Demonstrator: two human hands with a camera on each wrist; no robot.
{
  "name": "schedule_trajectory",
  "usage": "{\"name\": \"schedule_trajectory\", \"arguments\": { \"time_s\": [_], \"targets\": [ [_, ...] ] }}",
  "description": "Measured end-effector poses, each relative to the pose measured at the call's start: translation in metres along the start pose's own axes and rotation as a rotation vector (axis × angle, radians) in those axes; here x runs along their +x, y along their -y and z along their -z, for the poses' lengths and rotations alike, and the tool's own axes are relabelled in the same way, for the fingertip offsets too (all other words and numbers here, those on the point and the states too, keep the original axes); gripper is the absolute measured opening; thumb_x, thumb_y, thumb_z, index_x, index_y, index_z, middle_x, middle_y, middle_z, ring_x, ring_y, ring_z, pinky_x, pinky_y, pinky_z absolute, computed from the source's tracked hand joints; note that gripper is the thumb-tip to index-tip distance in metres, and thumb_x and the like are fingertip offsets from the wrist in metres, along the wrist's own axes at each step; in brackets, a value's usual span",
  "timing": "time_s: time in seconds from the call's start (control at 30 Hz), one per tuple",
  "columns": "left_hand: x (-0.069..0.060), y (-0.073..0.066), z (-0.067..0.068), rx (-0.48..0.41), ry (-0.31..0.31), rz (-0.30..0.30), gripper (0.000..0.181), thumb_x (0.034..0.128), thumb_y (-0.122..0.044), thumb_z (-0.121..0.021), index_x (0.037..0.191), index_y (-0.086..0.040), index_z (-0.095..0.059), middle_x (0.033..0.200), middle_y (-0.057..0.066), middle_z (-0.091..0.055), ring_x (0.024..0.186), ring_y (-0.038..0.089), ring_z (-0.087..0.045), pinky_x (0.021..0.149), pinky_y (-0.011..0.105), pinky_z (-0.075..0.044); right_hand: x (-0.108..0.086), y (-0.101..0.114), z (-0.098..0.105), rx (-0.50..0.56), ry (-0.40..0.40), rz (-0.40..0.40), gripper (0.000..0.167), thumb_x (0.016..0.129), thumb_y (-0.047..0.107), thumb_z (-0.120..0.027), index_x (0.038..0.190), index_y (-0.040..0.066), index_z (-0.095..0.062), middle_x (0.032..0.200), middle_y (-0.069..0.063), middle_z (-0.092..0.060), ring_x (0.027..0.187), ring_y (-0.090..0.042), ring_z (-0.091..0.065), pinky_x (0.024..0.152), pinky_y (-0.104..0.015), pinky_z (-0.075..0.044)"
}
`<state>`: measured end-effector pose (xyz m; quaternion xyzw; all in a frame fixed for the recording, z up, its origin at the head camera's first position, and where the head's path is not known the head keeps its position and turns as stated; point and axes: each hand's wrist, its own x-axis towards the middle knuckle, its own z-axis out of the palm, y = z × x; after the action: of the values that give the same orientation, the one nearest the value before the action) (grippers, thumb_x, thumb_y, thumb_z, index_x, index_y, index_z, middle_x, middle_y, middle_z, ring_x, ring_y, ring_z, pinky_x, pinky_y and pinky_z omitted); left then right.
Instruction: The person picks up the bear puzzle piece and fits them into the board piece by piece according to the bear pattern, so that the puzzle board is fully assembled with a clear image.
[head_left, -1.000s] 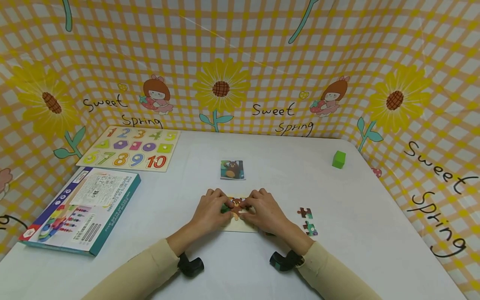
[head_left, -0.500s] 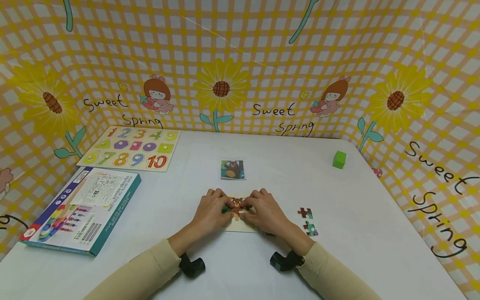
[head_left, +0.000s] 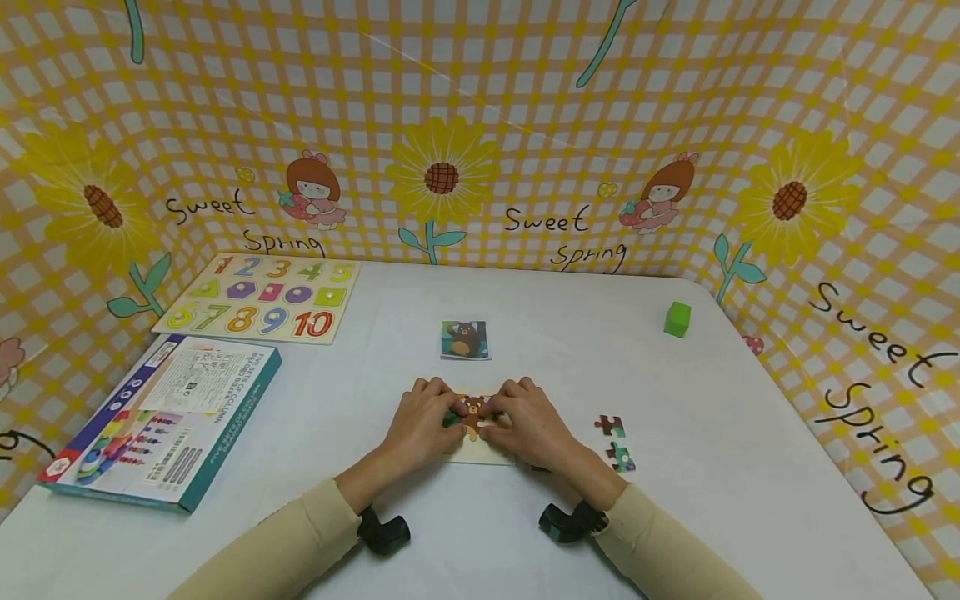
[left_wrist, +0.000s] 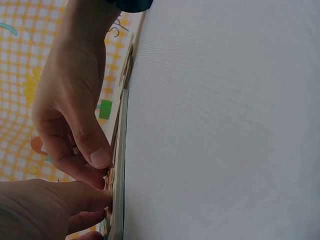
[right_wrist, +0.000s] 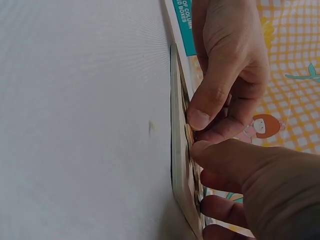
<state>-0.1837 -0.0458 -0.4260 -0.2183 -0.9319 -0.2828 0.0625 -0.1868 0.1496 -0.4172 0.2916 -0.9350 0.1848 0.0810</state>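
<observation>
In the head view a pale wooden puzzle board (head_left: 480,454) lies on the table, bearing jigsaw pieces that show a brown bear (head_left: 473,410). My left hand (head_left: 426,421) pinches a puzzle piece at the bear's left side, thumb below and forefinger above. From the other side my right hand (head_left: 531,421) pinches the bear pieces in the same manner. Both wrist views show the fingertips close together on the thin pieces, low over the board's edge (right_wrist: 176,130). The fingers hide most of the pieces, so their exact fit cannot be told.
Two loose jigsaw pieces, one brown (head_left: 610,426) and one green (head_left: 621,457), lie right of the right hand; another is partly under that wrist. A bear picture card (head_left: 464,340) lies beyond the board. A box (head_left: 168,421), a number board (head_left: 258,297) and a green block (head_left: 678,319) stand farther out.
</observation>
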Motion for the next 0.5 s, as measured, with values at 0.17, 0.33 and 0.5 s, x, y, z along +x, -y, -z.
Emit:
{"name": "schedule_trajectory", "arguments": {
  "time_s": [0.17, 0.33, 0.5],
  "targets": [
    [0.001, 0.001, -0.001, 0.008, -0.006, -0.003, 0.011, 0.0783, -0.018, -0.075, 0.087, -0.013, -0.07, 0.096, 0.0, -0.055, 0.092, 0.021, -0.045, 0.076, 0.037, -0.037, -0.001, -0.001, 0.004, 0.032, 0.0, -0.021, 0.018, 0.078, 0.024, -0.079, 0.095, 0.017, -0.075, 0.091, 0.001, -0.06, 0.085, -0.019, -0.046, 0.076, -0.038, -0.038],
    [0.0, 0.001, -0.001, 0.003, -0.009, -0.002, 0.011, 0.078, -0.017, -0.075, 0.087, -0.013, -0.07, 0.095, 0.0, -0.055, 0.093, 0.021, -0.045, 0.077, 0.037, -0.037, -0.005, -0.008, 0.015, 0.064, -0.009, -0.049, 0.019, 0.079, 0.022, -0.079, 0.095, 0.014, -0.074, 0.091, 0.0, -0.06, 0.085, -0.019, -0.044, 0.076, -0.038, -0.038],
    [0.0, 0.001, -0.002, -0.008, -0.013, -0.004, 0.011, 0.0775, -0.016, -0.075, 0.087, -0.013, -0.07, 0.095, 0.0, -0.055, 0.091, 0.021, -0.045, 0.075, 0.036, -0.036, -0.016, -0.02, 0.03, 0.088, -0.012, -0.109, 0.023, 0.08, 0.021, -0.078, 0.098, 0.01, -0.073, 0.093, -0.003, -0.06, 0.088, -0.022, -0.045, 0.076, -0.039, -0.038]
  ]
}}
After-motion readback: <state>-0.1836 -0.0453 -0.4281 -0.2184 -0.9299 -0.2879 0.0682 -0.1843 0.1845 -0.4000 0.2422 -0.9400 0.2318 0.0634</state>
